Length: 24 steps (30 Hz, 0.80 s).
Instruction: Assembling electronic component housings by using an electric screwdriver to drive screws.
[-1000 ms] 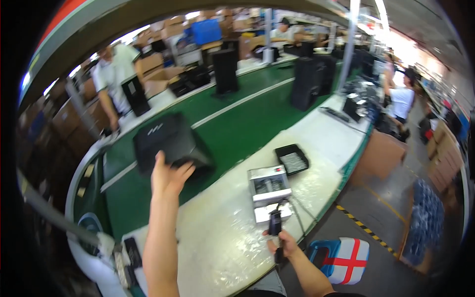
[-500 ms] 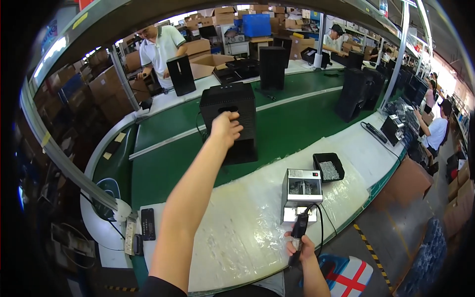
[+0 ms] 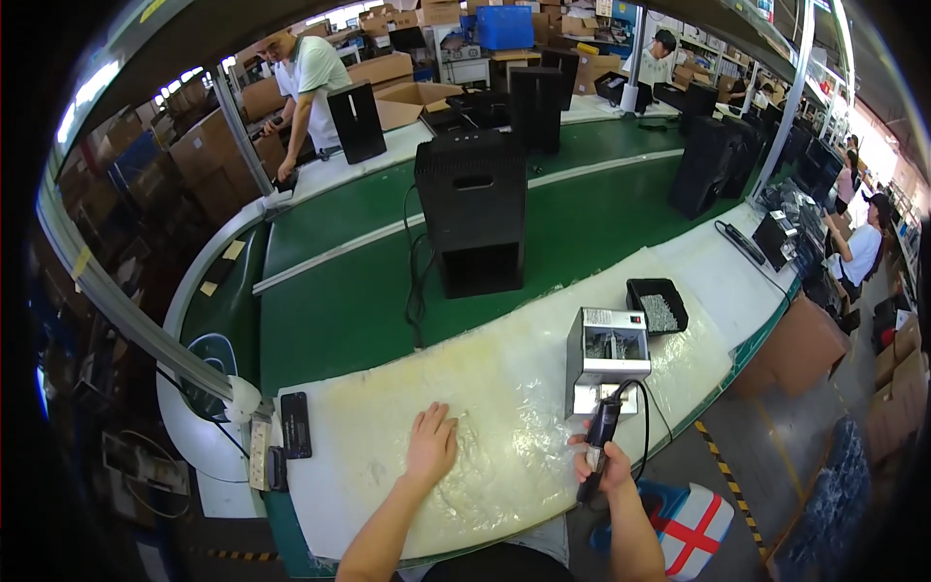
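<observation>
Black tower [image 3: 472,213] behind metal box [image 3: 608,357]

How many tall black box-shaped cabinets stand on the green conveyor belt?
4 clearly: the nearest tall black box-shaped cabinet at centre, one by the co-worker, one behind centre, one far right. Further dark units beyond it may be hidden or blurred.

A single head-worn fisheye camera is looking steeply down and forward over the bench [image 3: 504,388], close to the person's own hands at the lower edge. It is facing across the green conveyor [image 3: 339,291] toward distant workstations, with straight edges bending near the rim.
</observation>
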Each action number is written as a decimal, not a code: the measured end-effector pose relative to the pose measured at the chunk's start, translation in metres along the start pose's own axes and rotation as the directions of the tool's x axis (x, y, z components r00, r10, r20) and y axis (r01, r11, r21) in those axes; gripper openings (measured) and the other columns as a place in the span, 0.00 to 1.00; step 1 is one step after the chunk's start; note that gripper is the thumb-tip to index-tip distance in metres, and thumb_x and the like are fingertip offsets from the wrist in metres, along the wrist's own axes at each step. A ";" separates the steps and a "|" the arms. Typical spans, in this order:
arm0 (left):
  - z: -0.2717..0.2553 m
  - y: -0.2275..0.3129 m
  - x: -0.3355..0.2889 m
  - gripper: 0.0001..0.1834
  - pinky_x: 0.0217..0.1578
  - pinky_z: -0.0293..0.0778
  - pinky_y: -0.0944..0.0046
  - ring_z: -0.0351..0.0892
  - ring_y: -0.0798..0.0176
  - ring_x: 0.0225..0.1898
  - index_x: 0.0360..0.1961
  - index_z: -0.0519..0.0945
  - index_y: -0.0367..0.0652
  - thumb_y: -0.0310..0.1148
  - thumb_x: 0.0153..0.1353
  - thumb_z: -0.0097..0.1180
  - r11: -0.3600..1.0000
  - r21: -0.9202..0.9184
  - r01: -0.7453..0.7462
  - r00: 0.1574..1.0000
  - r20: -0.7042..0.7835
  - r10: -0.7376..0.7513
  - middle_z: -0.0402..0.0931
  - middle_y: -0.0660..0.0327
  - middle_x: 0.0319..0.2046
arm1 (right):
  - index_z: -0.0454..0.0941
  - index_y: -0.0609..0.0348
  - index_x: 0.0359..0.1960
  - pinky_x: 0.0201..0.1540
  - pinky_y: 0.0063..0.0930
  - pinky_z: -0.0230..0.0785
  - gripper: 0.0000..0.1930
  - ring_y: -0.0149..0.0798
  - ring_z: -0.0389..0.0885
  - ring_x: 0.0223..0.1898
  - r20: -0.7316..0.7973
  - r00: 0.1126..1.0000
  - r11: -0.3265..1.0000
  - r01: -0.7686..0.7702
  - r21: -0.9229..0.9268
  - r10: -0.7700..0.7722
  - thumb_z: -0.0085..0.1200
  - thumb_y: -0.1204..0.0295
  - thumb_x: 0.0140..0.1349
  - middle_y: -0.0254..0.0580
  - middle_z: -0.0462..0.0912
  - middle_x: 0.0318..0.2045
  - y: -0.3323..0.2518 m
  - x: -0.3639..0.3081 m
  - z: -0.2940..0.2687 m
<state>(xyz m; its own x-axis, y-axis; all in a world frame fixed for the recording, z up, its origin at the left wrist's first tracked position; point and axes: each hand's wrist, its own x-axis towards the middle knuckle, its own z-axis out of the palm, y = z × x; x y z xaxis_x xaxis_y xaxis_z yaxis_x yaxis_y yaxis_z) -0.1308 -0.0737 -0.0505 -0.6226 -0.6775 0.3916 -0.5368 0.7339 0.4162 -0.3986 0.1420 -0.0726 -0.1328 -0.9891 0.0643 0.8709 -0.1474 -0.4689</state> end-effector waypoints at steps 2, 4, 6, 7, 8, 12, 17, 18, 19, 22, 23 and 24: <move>0.000 0.004 -0.005 0.10 0.60 0.61 0.45 0.68 0.46 0.59 0.40 0.79 0.41 0.26 0.56 0.53 0.999 -0.031 -0.036 0.999 0.002 0.036 0.72 0.50 0.53 | 0.58 0.51 0.66 0.24 0.33 0.69 0.33 0.40 0.74 0.23 -0.048 0.999 0.995 -0.021 -0.101 0.016 0.53 0.55 0.62 0.60 0.71 0.54 -0.004 -0.004 0.009; 0.000 0.003 -0.003 0.09 0.60 0.61 0.45 0.68 0.47 0.59 0.39 0.79 0.41 0.25 0.56 0.53 0.998 -0.051 -0.029 0.998 -0.049 0.026 0.73 0.50 0.53 | 0.54 0.51 0.67 0.25 0.31 0.70 0.33 0.38 0.75 0.24 -0.042 0.987 0.966 -0.157 -0.205 0.152 0.52 0.56 0.63 0.56 0.72 0.54 -0.005 0.004 0.020; 0.003 0.002 -0.002 0.09 0.60 0.61 0.45 0.69 0.47 0.59 0.38 0.79 0.41 0.25 0.56 0.53 0.997 -0.064 -0.031 0.998 -0.059 0.027 0.73 0.50 0.52 | 0.55 0.52 0.65 0.24 0.27 0.69 0.31 0.35 0.75 0.23 -0.197 0.938 0.859 -0.340 -0.382 0.284 0.52 0.59 0.63 0.52 0.75 0.50 -0.011 0.017 0.047; 0.004 0.002 -0.003 0.08 0.60 0.61 0.45 0.69 0.48 0.59 0.38 0.79 0.41 0.25 0.55 0.53 0.998 -0.064 -0.022 0.998 -0.068 0.017 0.74 0.51 0.52 | 0.56 0.53 0.64 0.23 0.25 0.69 0.30 0.34 0.75 0.23 -0.318 0.887 0.752 -0.455 -0.476 0.334 0.53 0.60 0.64 0.49 0.76 0.48 -0.012 0.027 0.062; 0.002 0.001 -0.004 0.08 0.60 0.61 0.45 0.69 0.48 0.59 0.38 0.79 0.41 0.25 0.55 0.53 0.996 -0.081 -0.042 0.997 -0.064 0.036 0.74 0.51 0.52 | 0.59 0.58 0.61 0.23 0.24 0.68 0.28 0.30 0.74 0.22 -0.350 0.895 0.646 -0.444 -0.621 0.278 0.54 0.62 0.64 0.43 0.79 0.43 -0.009 0.039 0.082; 0.001 0.001 -0.005 0.07 0.60 0.61 0.45 0.69 0.47 0.58 0.35 0.80 0.40 0.24 0.55 0.53 0.992 -0.124 -0.034 0.995 -0.096 0.022 0.75 0.52 0.51 | 0.66 0.71 0.53 0.39 0.34 0.72 0.27 0.43 0.80 0.35 -0.142 0.989 -0.147 -0.146 -0.978 -0.039 0.55 0.60 0.60 0.53 0.79 0.35 0.014 0.088 0.084; 0.007 -0.008 -0.013 0.07 0.59 0.63 0.47 0.71 0.45 0.56 0.33 0.80 0.39 0.23 0.55 0.52 0.977 -0.210 -0.026 0.990 -0.143 -0.004 0.77 0.51 0.47 | 0.69 0.71 0.51 0.56 0.43 0.65 0.21 0.55 0.72 0.52 0.101 0.881 -0.605 -0.230 -0.762 -0.462 0.52 0.70 0.58 0.61 0.75 0.48 0.057 0.127 0.100; 0.007 -0.008 -0.014 0.07 0.58 0.64 0.48 0.72 0.44 0.55 0.33 0.80 0.39 0.23 0.55 0.51 0.965 -0.261 -0.005 0.986 -0.165 -0.039 0.78 0.50 0.45 | 0.69 0.71 0.51 0.56 0.43 0.65 0.21 0.55 0.72 0.52 0.106 0.871 -0.610 -0.244 -0.754 -0.479 0.52 0.70 0.58 0.61 0.75 0.48 0.062 0.128 0.111; 0.008 -0.009 -0.013 0.07 0.57 0.65 0.49 0.73 0.43 0.53 0.33 0.80 0.39 0.22 0.55 0.51 0.950 -0.312 0.014 0.981 -0.182 -0.074 0.78 0.50 0.43 | 0.69 0.71 0.52 0.57 0.43 0.64 0.22 0.55 0.71 0.53 0.233 0.829 -0.667 -0.208 -0.715 -0.509 0.52 0.70 0.58 0.60 0.75 0.49 0.067 0.128 0.122; 0.006 -0.001 -0.008 0.07 0.54 0.68 0.50 0.75 0.43 0.50 0.33 0.79 0.38 0.22 0.55 0.50 0.933 -0.358 0.028 0.979 -0.178 -0.098 0.79 0.48 0.40 | 0.70 0.68 0.53 0.54 0.41 0.67 0.21 0.54 0.74 0.49 0.285 0.818 -0.468 0.022 -0.884 -0.500 0.52 0.70 0.59 0.56 0.77 0.46 0.087 0.115 0.126; 0.005 -0.006 -0.010 0.07 0.54 0.68 0.50 0.75 0.43 0.50 0.33 0.79 0.38 0.22 0.55 0.50 0.931 -0.365 0.016 0.980 -0.178 -0.087 0.79 0.48 0.40 | 0.70 0.67 0.53 0.51 0.39 0.69 0.21 0.51 0.77 0.46 0.071 0.938 -0.242 -0.014 -0.970 -0.340 0.52 0.69 0.60 0.54 0.78 0.43 0.092 0.102 0.146; 0.005 -0.010 -0.011 0.06 0.53 0.68 0.50 0.75 0.42 0.50 0.33 0.79 0.37 0.22 0.55 0.50 0.921 -0.388 0.035 0.976 -0.185 -0.115 0.78 0.48 0.39 | 0.70 0.66 0.53 0.49 0.38 0.71 0.20 0.48 0.79 0.42 -0.110 0.986 -0.016 -0.113 -0.993 -0.124 0.51 0.69 0.61 0.52 0.79 0.41 0.093 0.084 0.164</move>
<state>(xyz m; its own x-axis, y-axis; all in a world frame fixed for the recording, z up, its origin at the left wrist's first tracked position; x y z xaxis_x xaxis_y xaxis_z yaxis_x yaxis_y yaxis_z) -0.1218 -0.0730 -0.0633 -0.4411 -0.7544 0.4861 -0.2955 0.6335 0.7151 -0.2508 0.0439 0.0338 -0.2910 -0.9564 0.0244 -0.4693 0.1205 -0.8748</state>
